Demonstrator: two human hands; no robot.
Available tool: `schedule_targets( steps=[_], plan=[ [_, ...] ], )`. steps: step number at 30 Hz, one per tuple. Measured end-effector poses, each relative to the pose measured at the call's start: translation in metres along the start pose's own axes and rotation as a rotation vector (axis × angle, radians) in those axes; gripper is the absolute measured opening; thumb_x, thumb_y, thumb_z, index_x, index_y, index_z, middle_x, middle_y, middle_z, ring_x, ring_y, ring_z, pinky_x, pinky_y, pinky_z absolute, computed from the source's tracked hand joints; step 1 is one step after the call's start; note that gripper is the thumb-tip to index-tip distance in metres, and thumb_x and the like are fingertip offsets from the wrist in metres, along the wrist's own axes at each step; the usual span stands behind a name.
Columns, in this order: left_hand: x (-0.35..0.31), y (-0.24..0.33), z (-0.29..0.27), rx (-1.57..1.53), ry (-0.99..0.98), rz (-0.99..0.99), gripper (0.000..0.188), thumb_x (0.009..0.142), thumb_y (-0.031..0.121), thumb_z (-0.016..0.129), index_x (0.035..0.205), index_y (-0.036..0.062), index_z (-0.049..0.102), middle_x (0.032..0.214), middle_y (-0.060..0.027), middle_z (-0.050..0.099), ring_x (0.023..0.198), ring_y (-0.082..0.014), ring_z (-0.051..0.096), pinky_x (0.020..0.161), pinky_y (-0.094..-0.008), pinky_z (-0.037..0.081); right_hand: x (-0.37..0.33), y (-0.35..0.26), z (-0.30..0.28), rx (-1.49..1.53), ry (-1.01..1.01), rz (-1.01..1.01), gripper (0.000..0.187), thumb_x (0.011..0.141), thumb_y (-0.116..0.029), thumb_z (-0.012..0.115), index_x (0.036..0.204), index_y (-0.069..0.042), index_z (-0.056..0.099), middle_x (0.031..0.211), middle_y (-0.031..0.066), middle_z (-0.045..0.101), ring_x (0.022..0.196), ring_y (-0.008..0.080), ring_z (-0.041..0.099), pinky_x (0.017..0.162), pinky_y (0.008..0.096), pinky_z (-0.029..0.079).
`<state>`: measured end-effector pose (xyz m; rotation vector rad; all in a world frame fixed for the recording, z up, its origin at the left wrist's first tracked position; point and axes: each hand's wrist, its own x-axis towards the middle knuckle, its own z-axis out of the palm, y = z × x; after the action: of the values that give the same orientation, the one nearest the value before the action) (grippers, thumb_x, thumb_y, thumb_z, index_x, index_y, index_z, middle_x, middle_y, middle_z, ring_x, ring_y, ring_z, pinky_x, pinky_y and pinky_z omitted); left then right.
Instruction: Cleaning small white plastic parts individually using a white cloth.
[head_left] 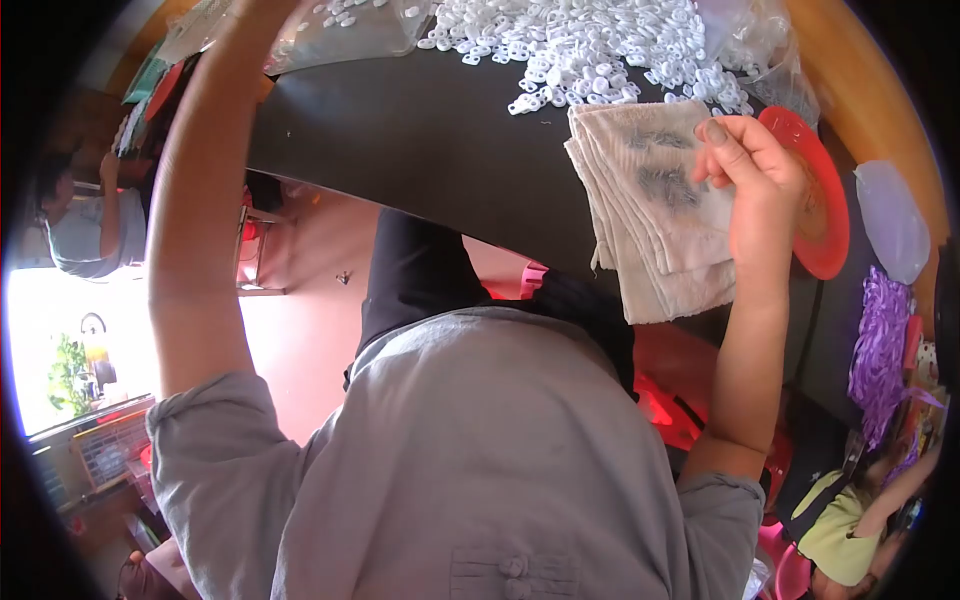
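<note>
My right hand (752,165) hovers over the right side of a folded beige cloth (655,255), thumb and fingers drawn together in a pinch. Whatever is between the fingertips, if anything, is too small or hidden to make out. Small dark thin pieces (672,188) lie scattered in two patches on the cloth, just left of those fingers. A red plate (832,200) sits beside the hand, partly behind it. My left forearm (205,200) stretches up past the top edge, so the left hand is out of sight. Beyond the cloth spreads a heap of small white plastic pieces (600,50).
The dark table (420,140) carries a clear plastic bag (345,40) at the far left and another bag (775,70) at the right of the heap. A purple bundle of strips (880,350) hangs at the right. Other people sit at far left and lower right.
</note>
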<state>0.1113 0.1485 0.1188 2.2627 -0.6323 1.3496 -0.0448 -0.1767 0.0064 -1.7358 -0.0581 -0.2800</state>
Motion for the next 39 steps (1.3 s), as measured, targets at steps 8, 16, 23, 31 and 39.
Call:
schedule_targets(
  steps=[8,16,23,31,39],
  plan=[
    [-0.131,0.07,0.041,-0.339,-0.619,0.177,0.02,0.072,0.014,0.074,0.087,0.0046,0.064,0.09,-0.0122,0.063,0.083,-0.033,0.064,0.072,-0.0416,0.052,-0.003,0.001,0.013,-0.829,-0.163,-0.47,0.011,0.081,0.0,0.061,0.091,-0.004,0.064,0.083,0.0078,0.062,0.076,0.0197,0.06,0.067,0.03,0.047],
    [-0.148,0.057,0.057,-0.292,-0.796,0.05,0.023,0.075,0.018,0.073,0.089,0.0031,0.062,0.088,-0.0125,0.064,0.082,-0.0342,0.064,0.073,-0.042,0.052,0.014,0.01,0.023,-1.005,-0.26,-0.653,0.008,0.078,-0.004,0.063,0.086,-0.005,0.061,0.081,0.0081,0.059,0.08,0.0292,0.058,0.07,0.0388,0.046],
    [-0.145,0.061,0.05,-0.648,-0.763,-0.248,0.013,0.075,0.012,0.071,0.08,0.0019,0.063,0.08,-0.0132,0.065,0.075,-0.0328,0.063,0.068,-0.0384,0.05,0.013,0.011,0.017,-0.875,-0.17,-0.593,0.007,0.078,0.001,0.059,0.084,-0.001,0.056,0.079,0.0094,0.057,0.073,0.0263,0.057,0.066,0.0357,0.045],
    [-0.14,0.079,0.052,-0.5,-0.723,0.06,0.011,0.076,0.003,0.069,0.079,-0.0002,0.059,0.074,-0.0103,0.06,0.066,-0.0264,0.06,0.063,-0.0336,0.048,0.012,0.003,-0.01,-0.403,-0.242,-0.148,0.008,0.084,-0.001,0.057,0.091,0.0,0.058,0.076,0.0023,0.058,0.07,0.0108,0.054,0.063,0.0258,0.043],
    [-0.129,0.116,0.054,-0.597,-0.83,-0.016,0.014,0.074,0.011,0.069,0.074,0.0014,0.059,0.072,-0.0133,0.061,0.07,-0.0325,0.062,0.063,-0.0404,0.049,0.004,-0.01,-0.018,-0.22,-0.302,-0.03,0.007,0.092,-0.008,0.057,0.093,-0.001,0.057,0.081,-0.0028,0.054,0.074,0.0041,0.049,0.066,0.02,0.038]
  ],
)
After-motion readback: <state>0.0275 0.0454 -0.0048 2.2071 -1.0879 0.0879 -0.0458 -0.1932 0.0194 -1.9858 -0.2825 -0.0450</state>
